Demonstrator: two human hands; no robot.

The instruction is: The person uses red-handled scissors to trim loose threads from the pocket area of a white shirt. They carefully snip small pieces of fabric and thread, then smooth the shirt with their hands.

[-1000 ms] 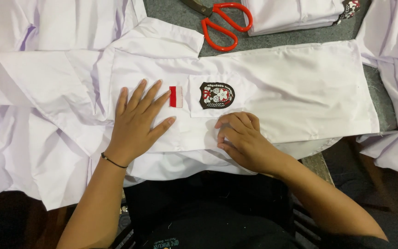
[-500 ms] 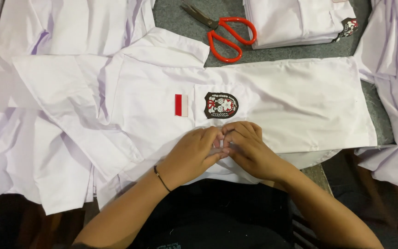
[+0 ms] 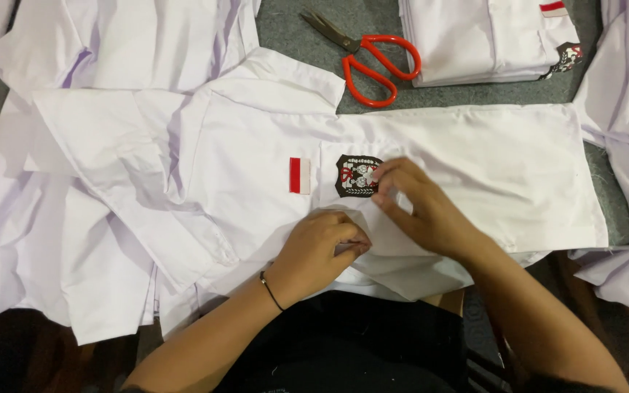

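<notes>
At nine o'clock a heap of loose white garments (image 3: 45,240) lies crumpled over the grey bench (image 3: 285,29), running up to eleven o'clock. Spread across the centre is a white shirt (image 3: 475,153), its collar pointing to twelve o'clock and its short sleeve out toward nine. A small red and white patch (image 3: 299,175) sits on its chest, and just right of that a dark embroidered badge (image 3: 354,175) on the pocket.

Half a second ago both hands were pressed together at the shirt's near edge. Now they have parted. The left hand (image 3: 322,247), a thin dark band (image 3: 271,291) on its wrist, stays at six o'clock of the badge, fingers curled and pinching a fold of the shirt's near edge. The right hand (image 3: 424,211) has slid up toward the badge; its fingertips now touch the badge's right edge and press the cloth flat, not clenched on anything.

At twelve o'clock, red-handled scissors (image 3: 373,58) lie on the bench beyond the collar. At one o'clock is a stack of folded white shirts (image 3: 475,36), and more white cloth (image 3: 627,145) hangs at three o'clock.
</notes>
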